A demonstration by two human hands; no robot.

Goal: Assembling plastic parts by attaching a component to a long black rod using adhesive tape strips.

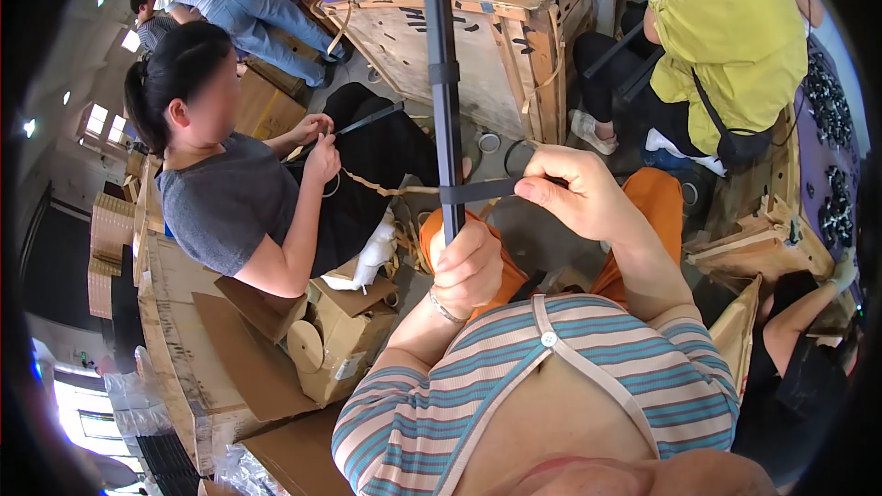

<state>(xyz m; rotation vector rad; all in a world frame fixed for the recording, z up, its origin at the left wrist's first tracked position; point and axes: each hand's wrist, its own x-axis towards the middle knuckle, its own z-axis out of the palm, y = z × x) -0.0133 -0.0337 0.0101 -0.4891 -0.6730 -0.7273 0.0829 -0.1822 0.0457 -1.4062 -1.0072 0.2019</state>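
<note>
A long, dark, straight bar [446, 119] stands nearly upright in front of me, running off the top edge. My left hand [467, 268] is wrapped around its lower end. From the bar, just above that fist, a flat black strip of tape [482, 190] stretches out to the right. My right hand [583, 195] pinches the strip's other end between thumb and fingers. Higher up, darker bands like wrapped tape circle the bar in places. A loop of the same dark strip shows beside my right fingers.
To the left a seated person [230, 147] handles another dark strip. Below stands an open cardboard box [340, 340] with a round disc. A wooden crate [459, 37] bears dark bars at the far side. Another person in yellow [726, 46] sits at the right, near a purple-covered bench [808, 193].
</note>
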